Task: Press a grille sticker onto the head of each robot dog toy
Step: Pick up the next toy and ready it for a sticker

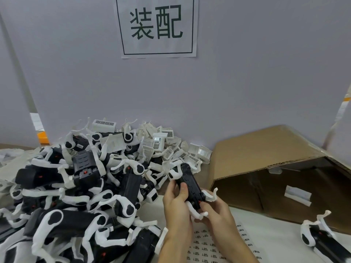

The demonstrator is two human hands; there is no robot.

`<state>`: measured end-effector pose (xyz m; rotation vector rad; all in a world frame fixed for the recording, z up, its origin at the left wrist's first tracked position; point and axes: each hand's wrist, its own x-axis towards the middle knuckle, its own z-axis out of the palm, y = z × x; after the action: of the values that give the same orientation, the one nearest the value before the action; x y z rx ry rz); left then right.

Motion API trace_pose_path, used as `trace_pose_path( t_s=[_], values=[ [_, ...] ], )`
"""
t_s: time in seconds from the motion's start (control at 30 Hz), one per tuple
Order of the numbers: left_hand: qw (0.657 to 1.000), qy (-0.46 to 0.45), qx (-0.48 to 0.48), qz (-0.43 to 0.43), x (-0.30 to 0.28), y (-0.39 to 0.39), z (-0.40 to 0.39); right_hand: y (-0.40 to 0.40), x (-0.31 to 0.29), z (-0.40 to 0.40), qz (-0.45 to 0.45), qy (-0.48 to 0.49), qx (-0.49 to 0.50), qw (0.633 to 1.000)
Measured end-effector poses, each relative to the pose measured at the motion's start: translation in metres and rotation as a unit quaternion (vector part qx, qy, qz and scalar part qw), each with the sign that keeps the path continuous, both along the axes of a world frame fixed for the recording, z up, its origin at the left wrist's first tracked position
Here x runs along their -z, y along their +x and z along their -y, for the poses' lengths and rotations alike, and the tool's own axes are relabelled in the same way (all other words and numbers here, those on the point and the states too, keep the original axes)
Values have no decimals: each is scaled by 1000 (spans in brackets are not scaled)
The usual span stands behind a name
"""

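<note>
Grey wall (247, 82) (paper sign (157, 27))

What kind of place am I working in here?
Most likely a toy factory assembly station. A printed sign on the wall reads "assembly" in Chinese, a big pile of identical robot dog toys covers the bench, and a sticker sheet lies beside an open cardboard box.

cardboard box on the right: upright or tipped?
Tipped. The cardboard box lies on its side, its opening facing the camera, dark interior visible, and one flap flat on the table.
</note>
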<state>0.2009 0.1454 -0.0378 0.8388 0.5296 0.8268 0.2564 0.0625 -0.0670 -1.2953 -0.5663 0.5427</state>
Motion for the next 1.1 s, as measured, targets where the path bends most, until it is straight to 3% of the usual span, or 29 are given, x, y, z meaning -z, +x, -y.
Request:
trace_pose_path(
  t_s=[0.6, 1.1],
  values=[
    [1000, 16, 17, 6, -2, -1, 1, 2, 0, -1, -46, 13, -17, 999],
    [998, 55, 14, -18, -3, -3, 6, -3, -15, 2, -14, -55, -2, 998]
  ],
)
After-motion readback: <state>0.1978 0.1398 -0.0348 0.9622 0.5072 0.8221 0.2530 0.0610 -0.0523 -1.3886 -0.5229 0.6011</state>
